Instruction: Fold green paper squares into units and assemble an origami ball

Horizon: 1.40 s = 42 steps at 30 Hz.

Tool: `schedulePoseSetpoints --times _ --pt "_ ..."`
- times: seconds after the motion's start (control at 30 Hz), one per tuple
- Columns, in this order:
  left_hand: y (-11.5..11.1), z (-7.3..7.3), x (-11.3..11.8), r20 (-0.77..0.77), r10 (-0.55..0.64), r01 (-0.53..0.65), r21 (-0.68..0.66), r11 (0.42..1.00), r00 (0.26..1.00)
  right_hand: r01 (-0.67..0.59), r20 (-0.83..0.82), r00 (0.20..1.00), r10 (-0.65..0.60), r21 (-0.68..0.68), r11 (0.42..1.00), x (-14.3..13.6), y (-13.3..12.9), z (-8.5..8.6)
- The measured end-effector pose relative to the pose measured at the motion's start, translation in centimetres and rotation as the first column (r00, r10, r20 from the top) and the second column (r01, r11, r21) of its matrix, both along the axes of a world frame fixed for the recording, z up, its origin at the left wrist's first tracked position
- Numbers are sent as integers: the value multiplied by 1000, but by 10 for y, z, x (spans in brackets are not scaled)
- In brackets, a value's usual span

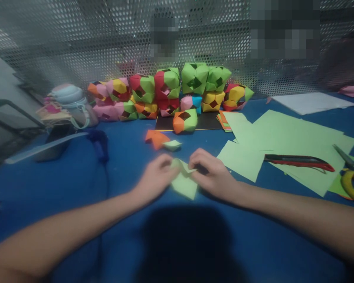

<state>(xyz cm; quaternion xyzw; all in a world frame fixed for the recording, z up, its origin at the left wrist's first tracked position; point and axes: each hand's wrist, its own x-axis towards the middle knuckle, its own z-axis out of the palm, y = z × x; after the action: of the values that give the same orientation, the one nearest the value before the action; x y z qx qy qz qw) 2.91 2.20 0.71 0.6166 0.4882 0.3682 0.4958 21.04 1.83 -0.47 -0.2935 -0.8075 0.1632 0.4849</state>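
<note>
A small piece of light green paper (184, 185), partly folded along its top, lies between my hands on the blue table. My left hand (157, 175) pinches its upper left corner between thumb and fingers. At the upper right edge, my right hand (212, 171) has its fingers curled and pressed on the paper. Just beyond them are a folded orange piece (157, 139) and a small pale green folded piece (172, 145). Farther back sits an orange and green paper ball (185, 121).
Several colourful paper balls (194, 78) are stacked along a perforated metal screen (106, 47). On the right are green sheets (301, 137), a red cutter (301, 161) and yellow-handled scissors (352, 182). A blue glue gun (99, 145) with a glue stick lies left, near a light blue container (67, 96).
</note>
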Motion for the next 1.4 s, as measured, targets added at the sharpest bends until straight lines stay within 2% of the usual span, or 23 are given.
schedulePoseSetpoints --times 0.13,0.4,0.53,0.63,0.73,0.93,1.13,1.27,1.4 --pt "0 1 0 2 -1 1 6 1000 1000 -20 39 999 18 54 998 0 -1 -3" --pt "1 1 -1 -24 -33 34 47 998 999 -15 -5 1000 15 -64 998 -1 -2 0" --pt "2 0 -2 -45 -35 38 73 997 998 49 -39 997 -59 -220 974 -1 0 -1" --pt "2 1 -2 -46 -47 50 72 996 998 34 -3 999 -39 -399 916 -1 1 0" --pt "2 1 -2 -46 -40 43 61 997 998 34 22 999 -27 -462 886 0 2 3" --pt "3 0 -2 -24 -74 74 23 997 997 57 25 998 -51 -405 913 0 1 2" --pt "4 0 -3 0 -113 113 3 994 994 76 46 997 -68 -194 978 -1 1 -2" --pt "3 0 -3 -75 -108 111 45 993 991 35 42 999 -33 -66 997 -1 -1 -3" --pt "3 -1 -5 -125 -20 35 117 993 992 72 41 997 -68 -104 992 -1 -1 -2"
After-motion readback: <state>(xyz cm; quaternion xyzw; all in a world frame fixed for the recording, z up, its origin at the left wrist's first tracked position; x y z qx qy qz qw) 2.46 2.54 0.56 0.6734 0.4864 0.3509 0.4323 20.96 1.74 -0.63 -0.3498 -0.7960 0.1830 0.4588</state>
